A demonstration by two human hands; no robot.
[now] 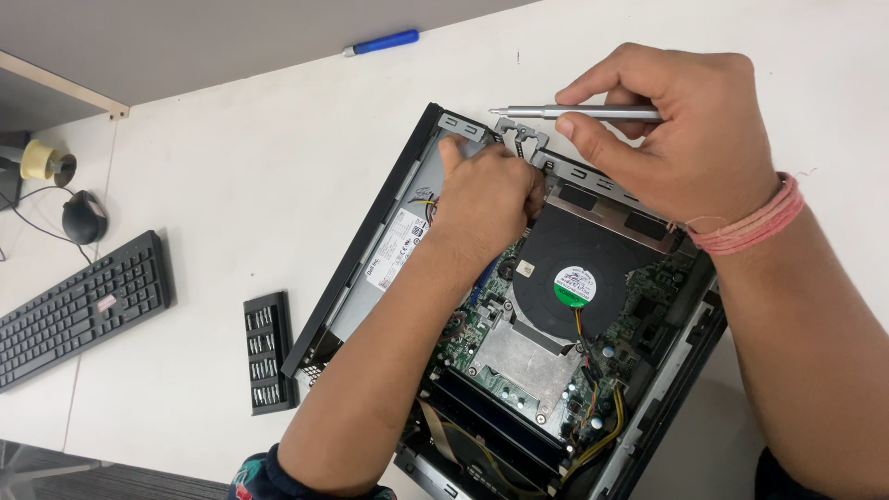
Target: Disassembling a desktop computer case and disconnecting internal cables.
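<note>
An open small desktop computer case [370, 259] lies on a white table, its green board, metal heatsink [523, 356] and round black fan [579, 278] exposed. My left hand [486, 194] reaches into the far corner of the case, fingers curled around something hidden beneath them, near coloured wires [424, 202]. My right hand [681, 125] hovers above the case's far edge and holds a slim silver screwdriver [574, 112] level, its tip pointing left. A pink thread band [755, 222] wraps that wrist.
A black tray of screwdriver bits [267, 352] lies left of the case. A black keyboard [79, 310] and a black mouse [85, 218] are at the far left. A blue-handled tool [381, 42] lies near the table's far edge. A tape roll [39, 159] sits by the mouse.
</note>
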